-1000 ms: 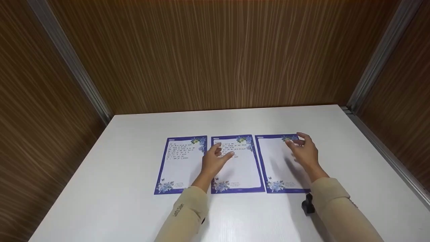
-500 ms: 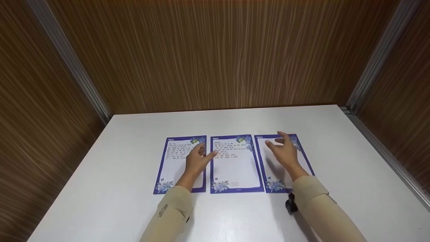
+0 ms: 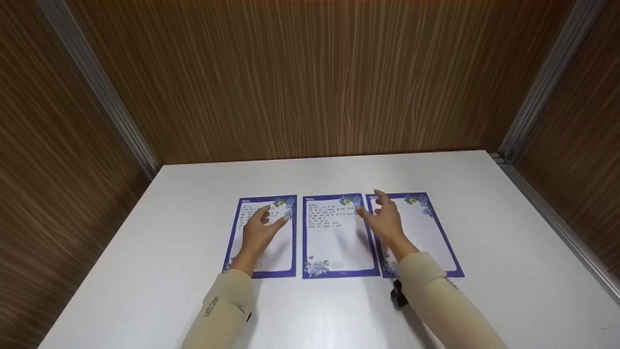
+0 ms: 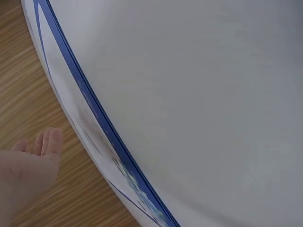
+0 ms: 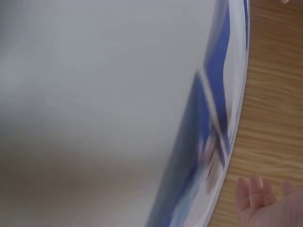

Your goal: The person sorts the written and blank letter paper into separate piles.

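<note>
Three letter sheets with blue-purple borders and printed flowers lie in a row on the white table. The left sheet and middle sheet bear handwritten lines near the top; the right sheet shows a blank writing area. My left hand is over the left sheet, thumb and fingers spread apart, hiding part of its writing. Between the middle and right sheets hovers my right hand, its thumb and fingers likewise apart. Neither holds anything. The left wrist view shows the left hand with relaxed fingers beyond a blue border.
A white table carries the sheets. Wood-grain panels enclose it at the back and sides, joined by metal corner posts. A small black object shows beside the right sleeve.
Both hands have swept left together, the left from the middle sheet to the left one, the right from the right sheet towards the middle one. The sheets stay in place on the table.
</note>
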Available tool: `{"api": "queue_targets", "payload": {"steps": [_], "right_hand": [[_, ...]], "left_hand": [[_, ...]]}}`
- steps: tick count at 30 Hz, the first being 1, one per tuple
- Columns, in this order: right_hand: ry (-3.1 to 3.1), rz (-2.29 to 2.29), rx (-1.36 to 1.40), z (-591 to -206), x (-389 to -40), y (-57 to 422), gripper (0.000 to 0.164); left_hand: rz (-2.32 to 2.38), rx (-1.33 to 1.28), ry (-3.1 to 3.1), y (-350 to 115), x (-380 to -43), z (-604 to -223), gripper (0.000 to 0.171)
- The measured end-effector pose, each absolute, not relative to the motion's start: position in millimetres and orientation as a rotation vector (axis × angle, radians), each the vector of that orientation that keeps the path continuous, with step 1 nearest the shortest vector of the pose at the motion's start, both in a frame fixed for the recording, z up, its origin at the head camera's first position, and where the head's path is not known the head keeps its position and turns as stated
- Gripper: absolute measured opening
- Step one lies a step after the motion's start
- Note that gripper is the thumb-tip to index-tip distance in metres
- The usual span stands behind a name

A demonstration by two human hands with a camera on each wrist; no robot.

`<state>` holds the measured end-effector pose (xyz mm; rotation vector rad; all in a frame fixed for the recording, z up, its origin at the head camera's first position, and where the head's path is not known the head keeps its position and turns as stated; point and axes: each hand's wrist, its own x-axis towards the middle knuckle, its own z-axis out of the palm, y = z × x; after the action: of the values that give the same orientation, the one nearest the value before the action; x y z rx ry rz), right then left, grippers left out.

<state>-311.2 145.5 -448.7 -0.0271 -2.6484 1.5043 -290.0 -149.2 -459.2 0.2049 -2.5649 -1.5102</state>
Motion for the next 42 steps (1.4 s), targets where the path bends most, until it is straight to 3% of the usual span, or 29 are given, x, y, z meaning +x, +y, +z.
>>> {"api": "queue_targets", "payload": {"steps": [42], "right_hand": [[-2.858, 1.622, 0.273, -454.9, -282.8, 23.3, 0.080]], "left_hand": [[-1.506, 0.403, -2.742, -235.1, -274.2, -458.2, 0.080]]}}
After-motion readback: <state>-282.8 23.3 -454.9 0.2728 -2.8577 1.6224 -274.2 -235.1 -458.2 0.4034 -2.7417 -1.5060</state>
